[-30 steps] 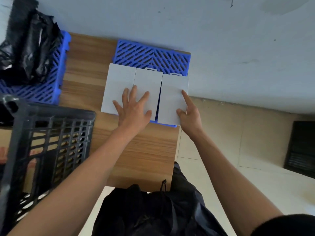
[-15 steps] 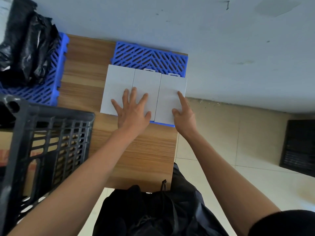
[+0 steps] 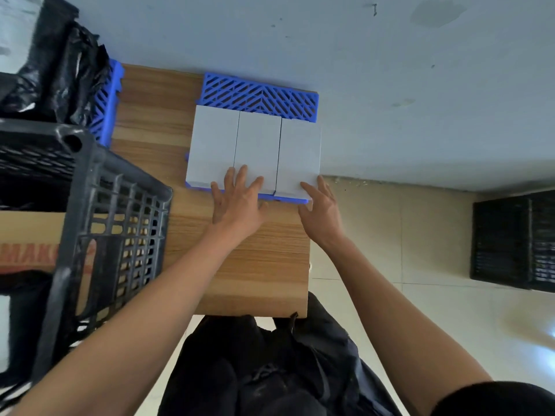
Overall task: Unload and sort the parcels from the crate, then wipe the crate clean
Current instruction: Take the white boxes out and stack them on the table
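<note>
Three flat white parcels lie side by side on a blue slatted tray (image 3: 258,96) at the table's far right: the left parcel (image 3: 211,142), the middle parcel (image 3: 258,148) and the right parcel (image 3: 300,154). My left hand (image 3: 237,202) is spread flat, fingertips on the near edges of the left and middle parcels. My right hand (image 3: 321,208) rests open at the right parcel's near right corner, holding nothing. The black crate (image 3: 99,211) stands at the left, with a brown cardboard box (image 3: 27,235) inside it.
A second blue tray (image 3: 106,106) at the far left carries black plastic bags (image 3: 57,67). The wooden table (image 3: 255,265) ends just right of my right hand, above a tiled floor. A dark crate (image 3: 513,241) sits on the floor at right. A grey wall lies behind.
The three parcels now sit flush together and squarely on the blue tray. Both hands slid back toward me, from the parcels' middles to their near edges.
</note>
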